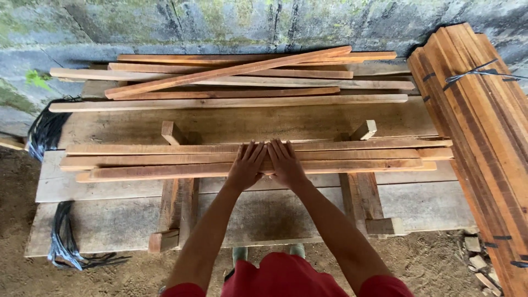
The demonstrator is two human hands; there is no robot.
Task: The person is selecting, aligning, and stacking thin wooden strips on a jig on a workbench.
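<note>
Left hand [246, 165] and right hand [285, 163], fingers spread flat, press side by side on the slats [165, 160], whose long axis runs crosswise beneath both palms.

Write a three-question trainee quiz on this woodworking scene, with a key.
1. True or false: both hands rest flat on the long thin wooden slats across the bench.
2. Where does the strapped bundle of wooden slats lie: A left, B right, C behind the person?
3. What hangs off the grey plank workbench at the left edge?

Key:
1. True: left hand and right hand lie side by side, fingers spread.
2. B.
3. Black plastic straps.
</note>
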